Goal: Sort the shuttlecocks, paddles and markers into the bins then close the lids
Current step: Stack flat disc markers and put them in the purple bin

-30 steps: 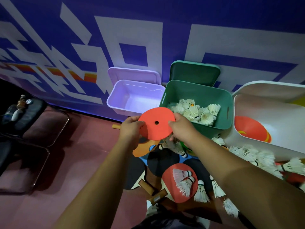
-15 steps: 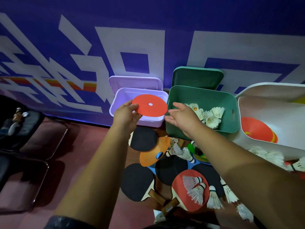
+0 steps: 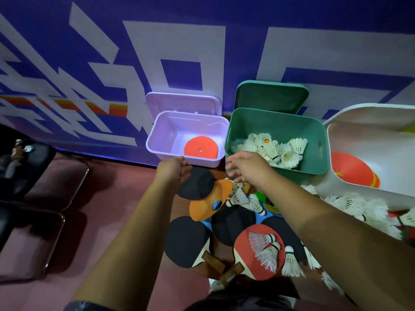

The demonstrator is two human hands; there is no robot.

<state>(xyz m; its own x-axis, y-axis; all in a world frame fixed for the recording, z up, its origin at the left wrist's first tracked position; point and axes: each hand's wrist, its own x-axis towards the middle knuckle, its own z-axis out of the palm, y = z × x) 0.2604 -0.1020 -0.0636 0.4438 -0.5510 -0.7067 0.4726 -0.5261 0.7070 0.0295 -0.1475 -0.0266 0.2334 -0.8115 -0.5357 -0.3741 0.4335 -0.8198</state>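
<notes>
Orange marker (image 3: 201, 147) flat in lilac bin (image 3: 165, 135), left hand (image 3: 174, 170) just outside

- White bin (image 3: 368, 113): right side cut off by the picture's edge.
- Green marker (image 3: 261, 195): mostly hidden under the right forearm.
- Left hand (image 3: 174, 170), right hand (image 3: 249, 167): fingertips motion-blurred.
- Small objects (image 3: 20, 148) on the dark chair (image 3: 40, 160), far left: too dim to identify.

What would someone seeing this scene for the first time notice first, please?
Probably the flat orange-red round marker disc, lying alone in the open lilac plastic bin by the wall. To its right, the open green plastic bin holds a heap of white feather shuttlecocks. In front, the empty left hand and right hand hover over black and red paddles scattered on the floor.
</notes>
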